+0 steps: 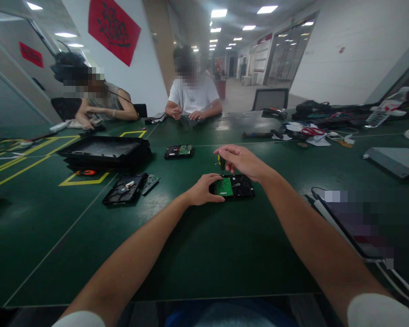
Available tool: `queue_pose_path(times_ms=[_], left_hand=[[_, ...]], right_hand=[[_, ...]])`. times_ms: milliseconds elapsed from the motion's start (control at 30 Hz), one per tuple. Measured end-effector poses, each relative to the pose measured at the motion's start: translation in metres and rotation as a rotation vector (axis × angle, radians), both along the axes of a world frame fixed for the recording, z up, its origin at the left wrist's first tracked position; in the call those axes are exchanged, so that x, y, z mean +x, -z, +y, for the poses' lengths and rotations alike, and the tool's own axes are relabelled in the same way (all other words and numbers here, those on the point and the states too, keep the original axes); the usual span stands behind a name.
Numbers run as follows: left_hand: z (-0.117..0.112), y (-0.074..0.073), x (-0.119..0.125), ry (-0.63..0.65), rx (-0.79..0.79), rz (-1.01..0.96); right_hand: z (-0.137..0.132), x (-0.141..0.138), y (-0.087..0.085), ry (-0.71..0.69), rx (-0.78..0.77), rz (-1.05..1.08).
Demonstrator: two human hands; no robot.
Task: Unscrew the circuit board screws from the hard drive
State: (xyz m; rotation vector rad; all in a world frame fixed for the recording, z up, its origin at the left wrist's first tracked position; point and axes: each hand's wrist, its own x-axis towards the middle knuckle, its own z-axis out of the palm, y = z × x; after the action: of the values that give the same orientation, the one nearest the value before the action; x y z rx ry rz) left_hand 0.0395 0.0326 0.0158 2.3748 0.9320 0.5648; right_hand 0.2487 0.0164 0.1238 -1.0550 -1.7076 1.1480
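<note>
A black hard drive (pixel 243 186) with a green circuit board (pixel 224 186) lies flat on the green table, board side up. Around its left end my left hand (pixel 207 189) is closed, thumb at the near edge and fingers at the far edge. Just above the drive's far edge, my right hand (pixel 240 161) grips a small yellow-and-black screwdriver (pixel 221 161) by its handle, pointing down; its tip is too small to make out. Several tiny screws (pixel 216 164) lie on the table left of the screwdriver.
Another hard drive (pixel 179 151) lies farther back. An opened drive case (pixel 124 190) and a loose circuit board (pixel 150 185) sit left, before stacked black trays (pixel 105 152). A tablet-like device (pixel 351 222) with a cable lies right, near a grey metal box (pixel 395 162). Two people sit across the table.
</note>
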Motion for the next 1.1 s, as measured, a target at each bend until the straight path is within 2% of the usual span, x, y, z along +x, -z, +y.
queue_pose_path(times_ms=[133,300,533,733,967,1100], left_hand=[[0.0000,-0.0008,0.0002,0.001,-0.009,0.005],[0.0020,0.0017,0.0004,0.003,-0.003,0.002],[0.0022,0.0022,0.0003,-0.003,-0.006,0.005],[0.0012,0.0020,0.0008,-0.012,-0.008,0.009],[0.0001,0.0007,-0.0001,0.001,0.009,0.000],[-0.0002,0.0001,0.0002,0.001,0.015,0.001]], right_hand=[[0.0016,0.0016,0.0017,0.080,0.020,-0.054],[-0.0002,0.0001,-0.0011,0.126,-0.033,-0.062],[-0.0035,-0.0025,-0.0049,-0.014,-0.094,0.021],[-0.0055,-0.0047,-0.0062,-0.070,-0.140,0.087],[-0.0009,0.0014,-0.0016,0.006,-0.017,-0.064],[-0.0006,0.0007,-0.0013,0.085,-0.027,-0.093]])
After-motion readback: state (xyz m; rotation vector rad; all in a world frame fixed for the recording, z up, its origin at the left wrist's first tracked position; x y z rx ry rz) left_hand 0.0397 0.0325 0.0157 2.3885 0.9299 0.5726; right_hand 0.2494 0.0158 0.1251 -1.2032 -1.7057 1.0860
